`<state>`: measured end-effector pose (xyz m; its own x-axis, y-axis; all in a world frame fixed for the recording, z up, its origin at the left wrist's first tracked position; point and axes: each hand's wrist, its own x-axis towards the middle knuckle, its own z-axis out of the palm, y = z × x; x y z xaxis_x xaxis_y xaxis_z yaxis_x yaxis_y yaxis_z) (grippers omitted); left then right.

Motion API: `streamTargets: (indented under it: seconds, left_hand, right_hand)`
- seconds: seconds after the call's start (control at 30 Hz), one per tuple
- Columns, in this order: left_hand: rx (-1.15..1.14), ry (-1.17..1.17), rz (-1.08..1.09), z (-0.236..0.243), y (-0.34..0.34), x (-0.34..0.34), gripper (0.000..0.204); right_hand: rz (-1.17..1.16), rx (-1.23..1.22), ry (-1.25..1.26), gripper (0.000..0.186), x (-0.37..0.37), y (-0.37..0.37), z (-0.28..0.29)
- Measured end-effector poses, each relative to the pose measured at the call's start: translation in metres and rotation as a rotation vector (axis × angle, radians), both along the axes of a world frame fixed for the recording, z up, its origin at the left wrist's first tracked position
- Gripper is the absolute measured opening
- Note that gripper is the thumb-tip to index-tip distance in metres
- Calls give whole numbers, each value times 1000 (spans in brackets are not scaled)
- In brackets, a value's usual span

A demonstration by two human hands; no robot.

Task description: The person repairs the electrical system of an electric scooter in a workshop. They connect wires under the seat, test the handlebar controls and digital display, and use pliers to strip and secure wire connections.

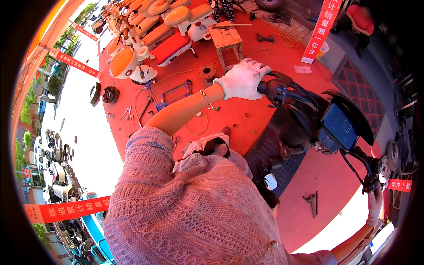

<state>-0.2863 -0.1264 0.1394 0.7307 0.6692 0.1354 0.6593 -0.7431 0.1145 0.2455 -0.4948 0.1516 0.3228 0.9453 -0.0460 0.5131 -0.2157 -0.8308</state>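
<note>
My left hand [243, 80], in a white glove, is wrapped over the left handlebar grip [265, 87] of a dark electric scooter. A switch block sits just inboard of that grip. At the lower right, my right hand [375, 206], also gloved, is closed around the right end of the handlebar [367, 165]; that grip is mostly covered by the hand. Between the two sides stands the scooter's display [340, 123], with digits showing on it. Below it lies the dark ribbed footboard [276, 152]. A round-edged mirror [270, 181] shows beside my leg.
Orange and white scooters [154, 39] crowd the far left, near a wooden stool [226, 39]. On the red floor lie a blue metal frame [174, 92], a cable [194, 68] and hand tools [312, 203]. Another person [360, 22] sits at the far right.
</note>
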Motion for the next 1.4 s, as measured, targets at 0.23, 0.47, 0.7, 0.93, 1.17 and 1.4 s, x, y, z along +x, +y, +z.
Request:
streamTargets:
  seconds: [0.23, 0.47, 0.7, 0.93, 1.17, 1.4]
  left_hand:
    - [44, -28, -26, -1, 1, 3, 68]
    - [15, -4, -64, 0, 1, 12, 73]
    - [-21, -11, -37, -1, 2, 13, 73]
    - [14, 4, -52, -3, -1, 10, 72]
    - [-35, -14, -50, -5, 2, 12, 72]
    - [5, 6, -53, -3, 2, 12, 74]
  right_hand:
    - [-41, -103, 46, 59, -11, 12, 16]
    - [-85, -104, 23, 51, -18, 8, 20]
    - [-51, -83, 17, 46, -22, 4, 25]
    - [-52, -95, 7, 58, -15, 4, 19]
    - [-57, -38, -28, 46, -20, 1, 22]
    - [-110, -22, 202, 38, -19, 2, 19]
